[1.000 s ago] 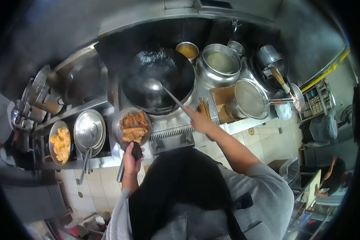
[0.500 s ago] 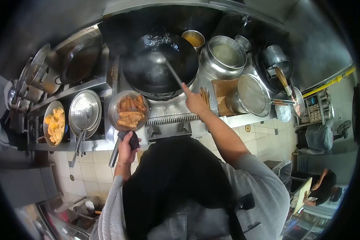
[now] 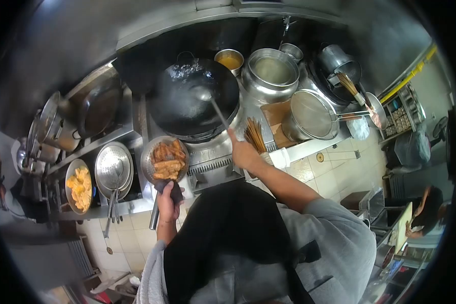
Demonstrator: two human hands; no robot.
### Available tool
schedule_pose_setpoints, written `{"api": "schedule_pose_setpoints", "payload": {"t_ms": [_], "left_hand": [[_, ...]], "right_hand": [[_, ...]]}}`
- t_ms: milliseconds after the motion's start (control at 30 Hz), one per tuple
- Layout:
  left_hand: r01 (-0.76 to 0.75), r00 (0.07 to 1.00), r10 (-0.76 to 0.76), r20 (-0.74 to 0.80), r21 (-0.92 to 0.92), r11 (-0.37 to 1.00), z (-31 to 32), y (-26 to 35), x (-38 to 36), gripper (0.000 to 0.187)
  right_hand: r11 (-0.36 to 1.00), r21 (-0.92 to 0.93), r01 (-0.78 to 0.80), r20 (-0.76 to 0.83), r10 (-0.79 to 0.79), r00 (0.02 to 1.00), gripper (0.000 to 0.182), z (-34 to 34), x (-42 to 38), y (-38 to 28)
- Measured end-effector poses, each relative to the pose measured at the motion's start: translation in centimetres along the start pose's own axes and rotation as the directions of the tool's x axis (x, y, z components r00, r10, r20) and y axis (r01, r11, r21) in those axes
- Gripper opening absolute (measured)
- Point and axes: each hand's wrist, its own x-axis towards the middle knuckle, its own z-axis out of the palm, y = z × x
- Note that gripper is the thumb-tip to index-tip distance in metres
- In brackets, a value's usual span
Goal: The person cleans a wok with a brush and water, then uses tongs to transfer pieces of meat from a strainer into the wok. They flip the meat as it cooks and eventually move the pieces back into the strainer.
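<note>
- Two bare hands are engaged at a steel cooking range, each closed on a utensil handle.
- Left hand (image 3: 168,203): fingers wrapped tight around the dark handle of a round wire-mesh metal strainer (image 3: 165,160). The strainer bowl sits just beyond the fist, level, loaded with golden-brown fried strips (image 3: 167,162).
- Right hand (image 3: 244,153): closed on the end of a long thin metal ladle (image 3: 215,109). The shaft runs up and away from the fist at a slant; its bowl end lies inside the large black round wok (image 3: 192,99).
- The wok stands beyond both hands, nearer the right; the strainer bowl is just beside its near rim, whether touching cannot be told.
- Just beside the right hand, on its outer side, stands a bundle of brown wooden chopsticks (image 3: 253,134).
- Beyond that hand: a wide steel pot of pale liquid (image 3: 271,73) and a small steel bowl of orange sauce (image 3: 229,58).
- Outward of the left hand: a perforated steel skimmer (image 3: 112,167), then a shallow steel dish of yellow fried pieces (image 3: 79,185).
- Another person (image 3: 425,215) is well apart, at the far right edge.
</note>
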Motion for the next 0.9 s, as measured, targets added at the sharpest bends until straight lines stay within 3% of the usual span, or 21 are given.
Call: {"api": "schedule_pose_setpoints", "payload": {"t_ms": [100,167,267,333,367,433,467,633,667,733,767,833,900], "left_hand": [[0.07,0.998,-0.07,0.007,-0.009,0.997,-0.5,-1.2,0.4,0.032],[0.109,0.994,-0.109,0.0,0.048,0.993,0.1,-1.0,0.0,0.029],[0.047,0.999,-0.047,0.004,0.068,0.997,0.7,0.6,-1.4,0.03],[-0.096,0.991,0.097,-0.093,0.017,0.995,0.7,0.7,-2.1,0.031],[-0.082,0.99,0.08,-0.116,-0.011,0.997,-1.0,-0.1,-1.5,0.032],[0.021,0.978,-0.023,-0.207,-0.013,1.0,-1.2,0.5,-2.6,0.032],[-0.007,0.979,0.0,-0.206,-0.035,0.999,-1.8,0.0,-2.6,0.031],[-0.005,0.95,0.003,-0.313,-0.005,1.0,-2.6,-0.2,-5.2,0.026],[0.009,0.938,-0.007,-0.348,0.005,1.0,-2.4,0.0,-5.8,0.025],[-0.025,0.924,0.014,-0.383,-0.023,0.999,-2.5,-0.2,-6.8,0.024],[-0.059,0.919,0.041,-0.391,-0.035,0.998,-2.8,-0.4,-7.4,0.023],[-0.087,0.915,0.062,-0.399,-0.045,0.995,-4.0,-0.8,-8.3,0.023],[-0.148,0.913,0.106,-0.395,-0.079,0.986,-4.8,-1.0,-9.0,0.021]], "right_hand": [[0.997,0.042,0.064,0.13,-0.069,0.989,0.08,-1.3,0.5,1.1],[0.998,-0.027,0.058,-0.021,-0.059,0.998,0.079,-2.4,2.0,1.1],[0.982,0.181,-0.053,-0.301,0.107,0.948,0.076,-0.9,-0.5,5.4],[0.975,0.224,-0.014,-0.493,0.125,0.861,0.083,1.7,-2.8,11.1],[0.97,0.188,-0.156,-0.403,0.221,0.888,0.088,2.4,-3.8,13.9],[0.976,0.172,-0.133,-0.443,0.197,0.875,0.091,4.3,-6.6,18.3],[0.97,0.127,-0.206,-0.414,0.241,0.878,0.091,5.1,-7.2,19.8],[0.964,0.002,-0.265,-0.375,0.246,0.894,0.073,8.0,-8.0,23.5],[0.97,-0.013,-0.242,-0.359,0.221,0.907,0.073,6.7,-7.5,22.3],[0.959,-0.282,-0.003,-0.603,-0.175,0.778,0.048,4.3,-6.7,19.1],[0.959,-0.285,0.014,-0.588,-0.186,0.787,0.048,3.5,-6.1,16.7],[0.895,-0.072,0.441,-0.51,-0.413,0.754,0.018,2.6,-4.2,10.8],[0.809,-0.025,0.587,-0.382,-0.55,0.743,0.013,3.4,-2.9,5.1]]}}
